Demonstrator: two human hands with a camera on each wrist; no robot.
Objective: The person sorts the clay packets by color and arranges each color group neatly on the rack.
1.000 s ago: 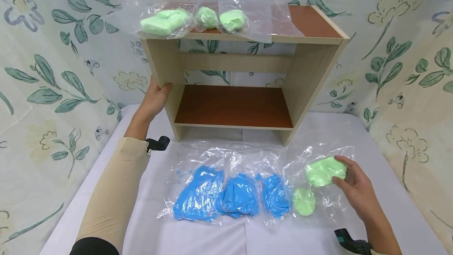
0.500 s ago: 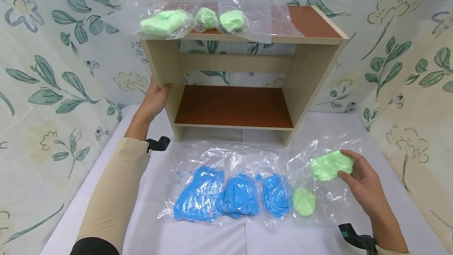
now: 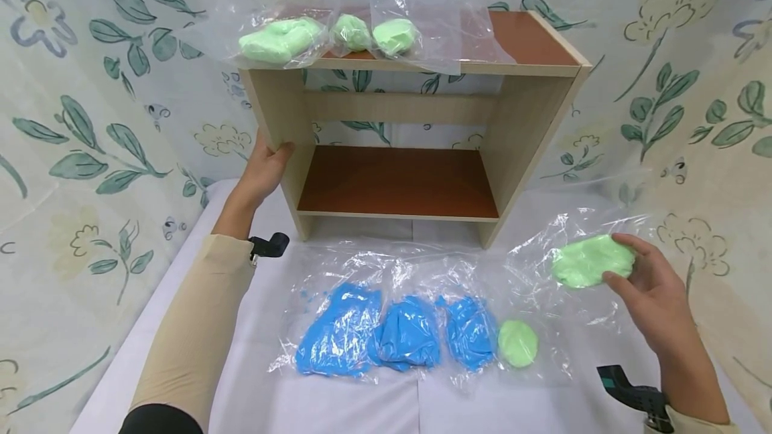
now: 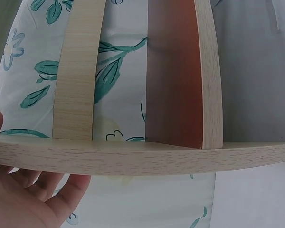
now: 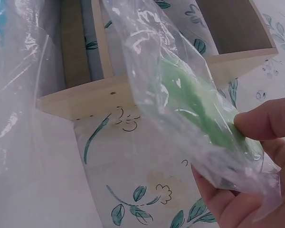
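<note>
My right hand [image 3: 657, 293] pinches a clear plastic bag of light green clay-like stuff [image 3: 594, 261] between thumb and fingers, raised at the right of the table. In the right wrist view the bagged green lump [image 5: 194, 104] hangs tilted, thumb on one face, fingers behind. My left hand [image 3: 261, 169] grips the left side panel of a small wooden shelf [image 3: 398, 183]; in the left wrist view the thumb lies on one side of the panel edge [image 4: 133, 159], the fingers on the other. A smaller bagged round green lump [image 3: 517, 343] lies on the table.
Several bags of blue clay-like stuff [image 3: 339, 330] lie in a row before the shelf. On its brown top sit a large bagged green lump [image 3: 282, 40] and two smaller ones [image 3: 395, 36]. A floral cloth [image 3: 681, 173] hangs behind the white-covered table [image 3: 356, 407].
My right hand has moved rightward and slightly up with the bagged green lump, away from the smaller round one. My left hand has stayed on the shelf panel.
</note>
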